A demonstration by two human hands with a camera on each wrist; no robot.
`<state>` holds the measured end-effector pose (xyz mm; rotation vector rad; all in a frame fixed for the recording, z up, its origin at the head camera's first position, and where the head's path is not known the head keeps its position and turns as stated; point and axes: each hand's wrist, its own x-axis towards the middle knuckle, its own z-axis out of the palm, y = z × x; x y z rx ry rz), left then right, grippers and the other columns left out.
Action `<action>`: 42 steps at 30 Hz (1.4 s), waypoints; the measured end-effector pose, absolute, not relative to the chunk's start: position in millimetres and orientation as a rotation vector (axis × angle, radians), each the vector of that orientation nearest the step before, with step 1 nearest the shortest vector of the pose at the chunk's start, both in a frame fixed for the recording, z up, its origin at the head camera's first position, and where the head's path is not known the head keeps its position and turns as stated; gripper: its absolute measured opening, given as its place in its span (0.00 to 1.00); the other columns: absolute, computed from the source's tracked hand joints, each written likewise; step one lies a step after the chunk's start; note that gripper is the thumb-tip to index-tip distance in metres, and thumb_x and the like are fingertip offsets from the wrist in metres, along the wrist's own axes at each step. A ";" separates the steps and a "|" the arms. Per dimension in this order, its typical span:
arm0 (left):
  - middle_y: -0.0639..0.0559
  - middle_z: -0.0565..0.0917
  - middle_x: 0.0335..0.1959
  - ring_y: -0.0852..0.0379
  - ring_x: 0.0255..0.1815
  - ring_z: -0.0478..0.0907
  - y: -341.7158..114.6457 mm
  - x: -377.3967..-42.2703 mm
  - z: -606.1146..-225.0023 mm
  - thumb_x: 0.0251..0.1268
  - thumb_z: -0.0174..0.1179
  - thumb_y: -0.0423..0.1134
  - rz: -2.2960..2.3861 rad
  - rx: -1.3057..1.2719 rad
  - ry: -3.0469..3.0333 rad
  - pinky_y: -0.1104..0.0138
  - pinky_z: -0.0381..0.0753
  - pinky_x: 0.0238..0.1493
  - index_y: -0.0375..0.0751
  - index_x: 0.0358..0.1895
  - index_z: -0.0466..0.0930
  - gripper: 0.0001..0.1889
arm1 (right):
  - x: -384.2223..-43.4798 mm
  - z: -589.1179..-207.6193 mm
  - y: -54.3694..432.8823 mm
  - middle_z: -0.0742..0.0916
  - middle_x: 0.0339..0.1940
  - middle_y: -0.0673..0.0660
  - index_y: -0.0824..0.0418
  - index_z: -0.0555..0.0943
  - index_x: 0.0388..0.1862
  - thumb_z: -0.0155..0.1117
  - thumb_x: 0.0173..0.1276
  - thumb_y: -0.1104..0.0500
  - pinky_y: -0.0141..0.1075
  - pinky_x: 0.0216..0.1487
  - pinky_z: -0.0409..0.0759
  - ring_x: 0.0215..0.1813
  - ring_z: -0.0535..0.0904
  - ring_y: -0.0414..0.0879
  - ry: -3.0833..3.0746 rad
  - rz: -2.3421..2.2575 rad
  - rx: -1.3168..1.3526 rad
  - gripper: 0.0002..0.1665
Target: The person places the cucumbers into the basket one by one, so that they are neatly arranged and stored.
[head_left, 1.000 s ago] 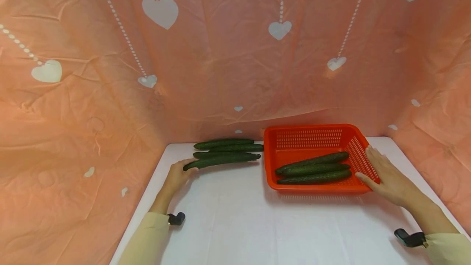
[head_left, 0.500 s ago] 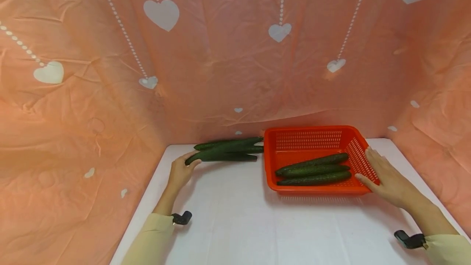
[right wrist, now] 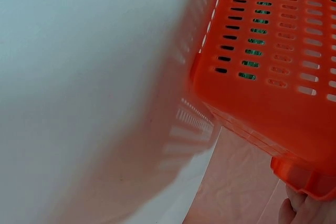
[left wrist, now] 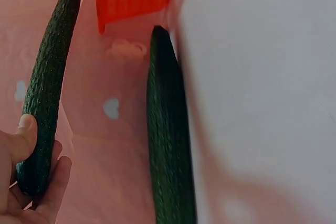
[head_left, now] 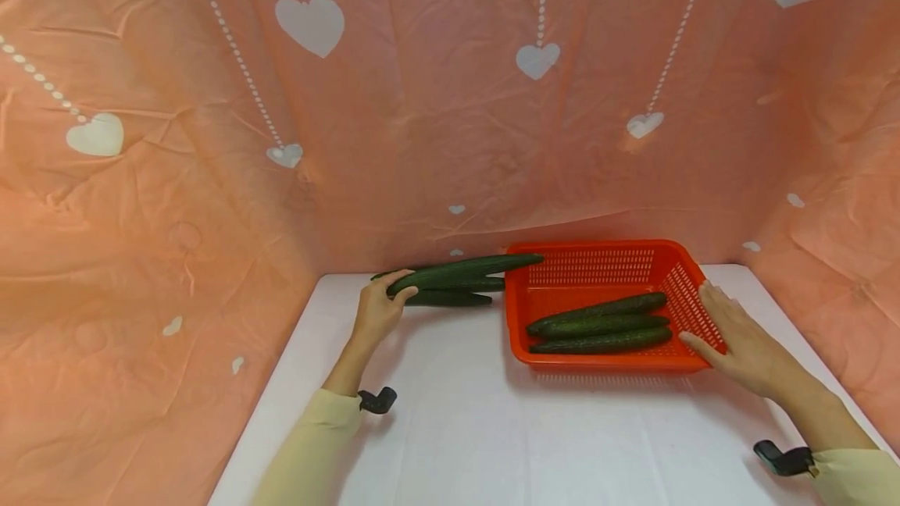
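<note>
My left hand [head_left: 380,311] grips a dark green cucumber [head_left: 478,264] near its left end, thumb in front and fingers behind. The cucumber's other end overlaps the back left rim of the red plastic basket [head_left: 516,318]. Other cucumbers [head_left: 453,299] lie on the table under it, partly covered by it in the head view. Inside the basket, 3 cucumbers [head_left: 598,325] lie side by side. My right hand [head_left: 759,354] holds the basket's right rim, thumb over the inner side and fingers along the outside. Only fingertips [right wrist: 296,203] show below the rim in the right wrist view.
The white table [head_left: 450,428] extends in front of the basket and cucumbers. A pink-orange sheet [head_left: 422,139] with pale hearts hangs behind and at both sides, close to the table's back edge. Black wrist cameras [head_left: 378,400] sit on both wrists.
My left hand has lifted a cucumber from the front of the row and carried it back and right, its far end reaching over the basket's rim. The right hand has stayed on the basket.
</note>
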<state>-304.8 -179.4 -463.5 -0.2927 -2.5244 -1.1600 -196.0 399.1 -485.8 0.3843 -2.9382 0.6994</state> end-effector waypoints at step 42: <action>0.40 0.89 0.58 0.38 0.62 0.83 -14.2 -325.7 -449.2 0.74 0.71 0.41 -1.023 -0.542 -2.628 0.51 0.76 0.73 0.36 0.61 0.88 0.18 | -195.7 -487.6 398.6 0.49 0.87 0.78 0.70 0.40 0.88 0.61 0.81 0.44 0.38 0.81 0.18 0.87 0.39 0.74 -2.895 0.683 0.418 0.57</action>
